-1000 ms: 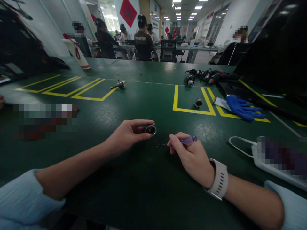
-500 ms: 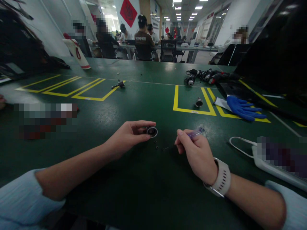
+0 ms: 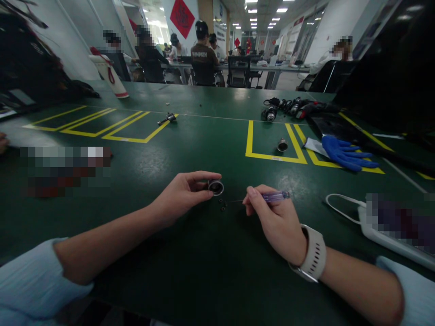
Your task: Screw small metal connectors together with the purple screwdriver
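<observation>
My left hand (image 3: 183,192) pinches a small round metal ring part (image 3: 215,186) between thumb and fingers, holding it on the green table (image 3: 190,149). My right hand (image 3: 275,219) grips a small purple-handled screwdriver (image 3: 274,196); its thin shaft points left toward a few tiny dark screws (image 3: 222,206) lying on the table just below the ring part. The right wrist wears a pale watch.
Yellow tape boxes mark the table. A small metal cylinder (image 3: 282,145) stands in one box, a blue glove (image 3: 345,153) lies to the right, and dark motor parts (image 3: 288,107) sit further back. Another small part (image 3: 167,119) lies centre-left. People sit at tables behind.
My right hand moved right and lifted the screwdriver, then came back left and lowered its tip toward the tiny screws. My left hand stayed on the ring part.
</observation>
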Demonstrator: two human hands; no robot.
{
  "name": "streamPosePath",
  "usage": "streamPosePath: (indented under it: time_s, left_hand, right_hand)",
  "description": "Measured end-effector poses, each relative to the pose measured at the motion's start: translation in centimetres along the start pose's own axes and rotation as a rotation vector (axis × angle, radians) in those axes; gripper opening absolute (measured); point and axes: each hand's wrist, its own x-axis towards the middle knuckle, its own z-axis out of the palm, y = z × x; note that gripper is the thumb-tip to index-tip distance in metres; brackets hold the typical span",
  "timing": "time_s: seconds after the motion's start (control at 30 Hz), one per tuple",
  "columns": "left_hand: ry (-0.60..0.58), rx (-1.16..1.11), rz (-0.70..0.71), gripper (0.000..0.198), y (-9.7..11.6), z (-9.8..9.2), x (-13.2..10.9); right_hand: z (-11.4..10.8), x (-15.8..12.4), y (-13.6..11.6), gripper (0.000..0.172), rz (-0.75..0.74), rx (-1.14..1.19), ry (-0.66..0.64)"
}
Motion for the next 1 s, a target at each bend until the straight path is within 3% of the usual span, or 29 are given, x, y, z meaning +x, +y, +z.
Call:
streamPosePath:
  time_s: [0.2, 0.4, 0.67, 1.0]
  left_hand:
    - [-0.012, 0.007, -0.004, 0.042, 0.17, 0.08, -0.20]
    - [0.003, 0.015, -0.027, 0.042, 0.38, 0.25, -0.18]
    - [0.011, 0.001, -0.037, 0.044, 0.36, 0.29, -0.16]
    - [0.017, 0.003, -0.037, 0.042, 0.32, 0.28, -0.19]
  right_hand:
    - [0.10, 0.15, 0.15, 0.028, 0.029, -0.050, -0.103]
    - [0.01, 0.12, 0.27, 0.029, 0.044, -0.098, 0.012]
    - [-0.05, 0.34, 0.04, 0.029, 0.031, -0.158, 0.063]
    - [-0.13, 0.48, 0.11, 0.030, 0.053, -0.168, 0.033]
